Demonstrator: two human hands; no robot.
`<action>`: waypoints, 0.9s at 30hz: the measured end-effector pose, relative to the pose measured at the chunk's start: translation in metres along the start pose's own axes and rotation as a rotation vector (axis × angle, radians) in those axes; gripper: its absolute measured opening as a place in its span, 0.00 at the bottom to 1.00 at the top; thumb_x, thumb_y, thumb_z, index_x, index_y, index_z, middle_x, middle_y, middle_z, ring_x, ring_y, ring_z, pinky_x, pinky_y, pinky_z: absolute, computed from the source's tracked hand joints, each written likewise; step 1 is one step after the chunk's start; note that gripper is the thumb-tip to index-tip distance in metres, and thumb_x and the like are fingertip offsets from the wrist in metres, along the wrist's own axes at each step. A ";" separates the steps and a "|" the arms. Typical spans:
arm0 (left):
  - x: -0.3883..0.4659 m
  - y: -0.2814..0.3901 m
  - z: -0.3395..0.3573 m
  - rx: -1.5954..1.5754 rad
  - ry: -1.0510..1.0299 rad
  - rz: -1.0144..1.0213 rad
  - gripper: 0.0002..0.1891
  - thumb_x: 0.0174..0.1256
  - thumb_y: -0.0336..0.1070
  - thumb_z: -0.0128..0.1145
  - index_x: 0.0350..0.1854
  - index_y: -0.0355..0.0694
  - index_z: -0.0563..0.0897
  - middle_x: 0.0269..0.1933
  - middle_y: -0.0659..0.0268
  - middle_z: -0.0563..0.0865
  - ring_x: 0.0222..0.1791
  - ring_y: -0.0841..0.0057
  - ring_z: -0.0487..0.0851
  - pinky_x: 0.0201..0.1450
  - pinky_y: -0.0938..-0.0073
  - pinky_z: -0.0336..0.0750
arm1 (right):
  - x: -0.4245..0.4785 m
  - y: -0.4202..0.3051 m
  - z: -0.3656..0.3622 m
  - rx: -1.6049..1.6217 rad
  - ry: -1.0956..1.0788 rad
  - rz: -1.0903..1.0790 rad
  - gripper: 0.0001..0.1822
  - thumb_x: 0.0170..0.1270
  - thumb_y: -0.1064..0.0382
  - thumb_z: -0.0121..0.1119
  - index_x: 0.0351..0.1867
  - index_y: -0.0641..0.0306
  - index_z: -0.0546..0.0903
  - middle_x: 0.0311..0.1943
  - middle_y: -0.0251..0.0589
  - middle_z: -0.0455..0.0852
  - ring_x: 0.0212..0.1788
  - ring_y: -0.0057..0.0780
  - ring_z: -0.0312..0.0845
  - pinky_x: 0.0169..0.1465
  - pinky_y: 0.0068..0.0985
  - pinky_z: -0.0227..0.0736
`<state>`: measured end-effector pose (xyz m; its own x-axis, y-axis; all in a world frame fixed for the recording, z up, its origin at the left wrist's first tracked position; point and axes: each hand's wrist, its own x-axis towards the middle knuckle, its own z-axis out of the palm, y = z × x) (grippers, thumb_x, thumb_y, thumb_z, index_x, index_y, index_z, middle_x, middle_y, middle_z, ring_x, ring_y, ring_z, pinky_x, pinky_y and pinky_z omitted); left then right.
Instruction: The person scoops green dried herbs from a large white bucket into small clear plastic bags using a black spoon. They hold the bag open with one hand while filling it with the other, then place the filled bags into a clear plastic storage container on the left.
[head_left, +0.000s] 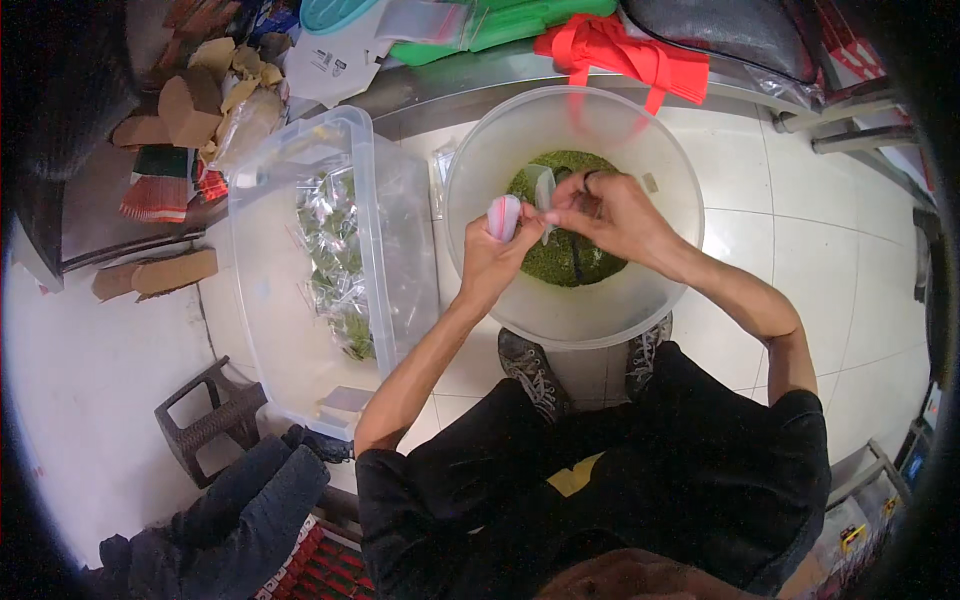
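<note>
A round translucent plastic tub (480, 292) stands before me, with a layer of green dried herb (570, 266) at its bottom. Over the tub, my left hand (499, 251) grips a rolled stack of zip-lock plastic bags (504, 217) with a pink strip. My right hand (611, 217) is at its right, thumb and finger meeting my left fingertips around the edge of a small clear bag (545, 191). A dark handle-like object (576, 259) lies in the herb, partly hidden by my hands.
To the left, a clear rectangular bin (367, 202) holds small filled plastic bags (337, 255). Behind the tub runs a metal table edge (450, 88) with red fabric bags (630, 56) and green ones (510, 30). A brown plastic stool (214, 420) stands lower left, near another person's legs (232, 502).
</note>
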<state>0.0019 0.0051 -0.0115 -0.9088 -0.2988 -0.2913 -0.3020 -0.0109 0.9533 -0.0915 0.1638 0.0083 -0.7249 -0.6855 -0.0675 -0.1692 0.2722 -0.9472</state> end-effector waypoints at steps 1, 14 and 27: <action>0.000 0.000 0.001 0.009 -0.012 0.025 0.06 0.58 0.33 0.63 0.30 0.36 0.81 0.27 0.73 0.81 0.28 0.89 0.75 0.31 0.85 0.69 | 0.000 0.006 0.005 0.064 -0.017 0.032 0.14 0.56 0.61 0.65 0.31 0.74 0.81 0.25 0.47 0.82 0.29 0.30 0.79 0.35 0.27 0.73; -0.002 0.007 0.002 0.101 -0.131 0.106 0.09 0.63 0.37 0.60 0.34 0.34 0.80 0.27 0.71 0.82 0.27 0.88 0.75 0.30 0.83 0.69 | 0.007 0.027 0.007 0.218 -0.125 0.066 0.10 0.58 0.64 0.58 0.30 0.72 0.80 0.22 0.47 0.81 0.26 0.29 0.79 0.34 0.28 0.72; -0.001 -0.005 -0.004 0.402 -0.149 0.288 0.06 0.60 0.30 0.52 0.28 0.33 0.73 0.20 0.64 0.69 0.22 0.81 0.66 0.25 0.76 0.65 | -0.001 0.016 0.009 -0.413 -0.050 -0.221 0.12 0.48 0.64 0.60 0.18 0.73 0.76 0.17 0.57 0.76 0.25 0.52 0.76 0.32 0.39 0.70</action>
<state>0.0054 0.0021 -0.0152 -0.9937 -0.0965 -0.0577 -0.0938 0.4286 0.8986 -0.0876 0.1631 -0.0098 -0.6101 -0.7863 0.0972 -0.5751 0.3551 -0.7370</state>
